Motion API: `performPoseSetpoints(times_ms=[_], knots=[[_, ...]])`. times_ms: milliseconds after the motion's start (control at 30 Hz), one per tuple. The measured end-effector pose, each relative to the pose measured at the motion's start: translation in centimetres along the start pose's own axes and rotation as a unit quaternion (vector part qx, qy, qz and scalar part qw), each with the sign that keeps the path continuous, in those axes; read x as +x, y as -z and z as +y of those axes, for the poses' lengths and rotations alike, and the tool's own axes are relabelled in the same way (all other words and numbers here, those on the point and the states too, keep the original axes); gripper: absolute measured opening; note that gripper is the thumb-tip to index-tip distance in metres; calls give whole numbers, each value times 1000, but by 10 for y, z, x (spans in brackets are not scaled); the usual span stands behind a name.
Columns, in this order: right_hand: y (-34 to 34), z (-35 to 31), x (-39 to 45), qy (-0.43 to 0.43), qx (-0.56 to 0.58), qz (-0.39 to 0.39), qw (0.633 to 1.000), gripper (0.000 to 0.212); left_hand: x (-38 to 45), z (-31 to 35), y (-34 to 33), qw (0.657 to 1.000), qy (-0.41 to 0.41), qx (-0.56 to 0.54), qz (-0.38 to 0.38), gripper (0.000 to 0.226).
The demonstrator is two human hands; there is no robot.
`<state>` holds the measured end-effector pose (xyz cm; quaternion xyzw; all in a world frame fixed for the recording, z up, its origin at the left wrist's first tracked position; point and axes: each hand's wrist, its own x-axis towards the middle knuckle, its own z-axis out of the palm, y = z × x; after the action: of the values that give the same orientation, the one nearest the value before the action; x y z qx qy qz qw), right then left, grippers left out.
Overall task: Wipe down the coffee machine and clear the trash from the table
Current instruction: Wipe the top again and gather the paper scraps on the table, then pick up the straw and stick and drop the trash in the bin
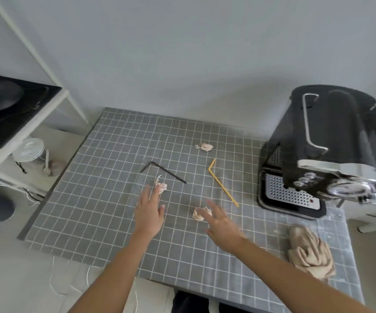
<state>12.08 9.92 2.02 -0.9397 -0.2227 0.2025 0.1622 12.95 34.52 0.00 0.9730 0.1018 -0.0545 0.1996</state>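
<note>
A black and chrome coffee machine (327,150) stands at the table's right side. Three crumpled paper wads lie on the grey checked tablecloth (92,213): one far (204,146), one (161,184) at my left fingertips, one (199,213) just left of my right hand. A bent black straw (163,171) and a bent yellow straw (222,182) lie between them. My left hand (149,211) is open, fingers spread, hovering over the cloth. My right hand (222,224) is open too, holding nothing. A beige rag (310,251) lies crumpled at the front right.
A white shelf frame (35,136) with a black tray stands to the left. A lidded glass jar (30,152) sits on the floor beneath it. The wall runs close behind the table. White cables lie on the floor at the front left.
</note>
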Motion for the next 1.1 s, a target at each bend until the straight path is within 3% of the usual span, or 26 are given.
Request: performPoseSetpoints(times_ms=[100,267,400,567,667,767,867,1000,1100], knots=[[-18,-12,25,-2,-40,10,999,63,40,-7,-3,998,-43,44,-23,65],[-35,-5,33,-6,-80,44,996,54,67,-22,-21,990,-141,6,-24,37],[-25,6,32,-12,-1,102,995,47,62,-35,-27,977,-207,-47,24,19],[11,28,64,-132,63,206,968,29,89,-33,-11,971,-207,-112,35,40],[25,42,86,-236,35,168,957,23,114,-17,-2,967,-226,-114,41,35],[24,48,96,-285,-14,98,954,28,135,-10,0,970,-237,-48,5,32],[15,47,95,-292,-16,117,949,20,150,-14,-2,974,-223,4,-31,34],[13,37,95,-222,58,229,946,14,161,-18,-1,965,-257,43,-15,16],[34,36,121,-194,115,263,938,11,163,-18,1,953,-286,97,-12,15]])
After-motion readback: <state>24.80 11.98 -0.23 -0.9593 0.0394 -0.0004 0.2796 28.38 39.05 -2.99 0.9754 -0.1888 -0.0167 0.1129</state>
